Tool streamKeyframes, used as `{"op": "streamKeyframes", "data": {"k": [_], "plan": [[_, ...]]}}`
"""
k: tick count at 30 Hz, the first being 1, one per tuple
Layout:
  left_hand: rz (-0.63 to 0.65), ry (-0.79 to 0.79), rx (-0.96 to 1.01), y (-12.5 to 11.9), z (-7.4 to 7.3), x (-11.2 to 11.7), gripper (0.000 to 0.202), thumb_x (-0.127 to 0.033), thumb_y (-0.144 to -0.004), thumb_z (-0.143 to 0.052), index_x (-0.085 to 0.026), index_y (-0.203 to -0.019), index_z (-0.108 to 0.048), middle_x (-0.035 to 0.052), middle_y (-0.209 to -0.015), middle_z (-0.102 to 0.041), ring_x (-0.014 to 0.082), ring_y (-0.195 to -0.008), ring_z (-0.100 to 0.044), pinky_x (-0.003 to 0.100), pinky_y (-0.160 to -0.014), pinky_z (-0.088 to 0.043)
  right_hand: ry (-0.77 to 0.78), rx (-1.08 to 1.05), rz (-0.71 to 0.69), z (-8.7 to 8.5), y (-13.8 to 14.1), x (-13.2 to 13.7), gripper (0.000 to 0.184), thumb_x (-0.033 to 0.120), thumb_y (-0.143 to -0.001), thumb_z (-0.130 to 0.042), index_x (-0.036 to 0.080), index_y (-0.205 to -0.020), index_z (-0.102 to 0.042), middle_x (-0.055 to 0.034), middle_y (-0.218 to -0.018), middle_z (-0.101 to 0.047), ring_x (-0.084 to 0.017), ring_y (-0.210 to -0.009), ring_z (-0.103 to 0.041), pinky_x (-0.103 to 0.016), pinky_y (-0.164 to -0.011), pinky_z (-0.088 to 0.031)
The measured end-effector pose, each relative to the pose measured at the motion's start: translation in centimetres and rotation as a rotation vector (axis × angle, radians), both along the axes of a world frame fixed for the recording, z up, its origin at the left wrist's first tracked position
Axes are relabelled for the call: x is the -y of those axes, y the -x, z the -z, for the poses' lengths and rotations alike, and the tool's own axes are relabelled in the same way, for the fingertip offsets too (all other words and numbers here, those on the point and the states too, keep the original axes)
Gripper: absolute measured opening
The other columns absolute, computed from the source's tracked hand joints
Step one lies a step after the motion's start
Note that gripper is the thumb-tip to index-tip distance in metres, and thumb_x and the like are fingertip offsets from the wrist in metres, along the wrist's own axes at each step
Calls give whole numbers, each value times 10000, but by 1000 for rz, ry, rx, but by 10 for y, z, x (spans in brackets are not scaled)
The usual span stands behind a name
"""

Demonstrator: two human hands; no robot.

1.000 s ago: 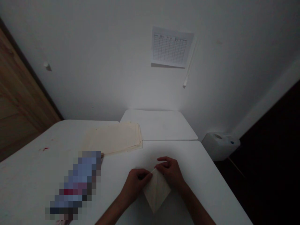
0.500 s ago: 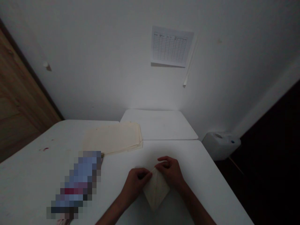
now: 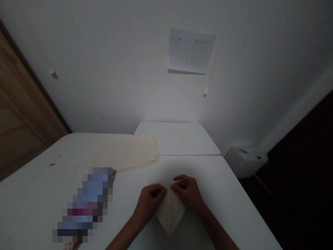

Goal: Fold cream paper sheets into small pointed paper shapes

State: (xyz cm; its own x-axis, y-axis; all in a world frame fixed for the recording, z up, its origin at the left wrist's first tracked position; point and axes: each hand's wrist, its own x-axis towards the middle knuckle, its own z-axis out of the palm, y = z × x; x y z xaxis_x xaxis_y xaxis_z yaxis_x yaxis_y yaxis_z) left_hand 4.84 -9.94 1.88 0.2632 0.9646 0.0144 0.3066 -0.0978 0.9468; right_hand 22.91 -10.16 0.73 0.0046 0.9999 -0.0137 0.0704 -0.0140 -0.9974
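A cream sheet of paper folded into a diamond shape (image 3: 170,217) lies low over the white table, one corner pointing at me. At its far tip, my left hand (image 3: 150,203) pinches the left edge between thumb and forefinger. My right hand (image 3: 189,194) pinches the same tip from the right, its forefinger curled above the thumb. The two sets of fingertips are nearly together, and a crease runs down the middle of the folded paper. Both palms hide the paper's side edges.
A stack of cream paper sheets (image 3: 127,152) lies left of the far middle. Nearer, a pixelated bluish object (image 3: 90,199) rests on the white table (image 3: 33,194). A printed chart (image 3: 189,51) hangs on the wall. Beyond the right table edge sits a white plastic container (image 3: 241,162).
Both hands have shifted slightly left with the folded paper, whose near corner has swung a little left. The other things stay where they were.
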Motion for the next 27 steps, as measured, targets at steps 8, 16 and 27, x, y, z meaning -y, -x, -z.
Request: {"op": "streamKeyframes", "data": {"k": [8,16,27], "plan": [[2,-24,-16,0,1,-1,297,-428,-778,-577,-178,-676,-699,34,-669,-682,193,-644,-599,256,-575,-441,-1,44,-45,1,3,2,304,385,-669,-749,179,-880,-676,-54,-719,-742,-202,-624,-681,-274,-563,-493],[-34,10,41,3,-2,-2,351,-475,-797,-578,-161,-699,-703,35,-667,-672,183,-631,-583,247,-555,-415,3,39,-33,-1,0,5,275,373,-680,-759,174,-857,-692,-51,-697,-733,-194,-594,-664,-261,-532,-469],[-38,34,27,10,2,-5,341,-442,-804,-587,-153,-673,-712,40,-655,-678,181,-617,-584,251,-552,-409,-17,-14,2,-1,-9,4,341,447,-714,-752,174,-905,-679,-54,-720,-735,-199,-625,-667,-268,-558,-481]]}}
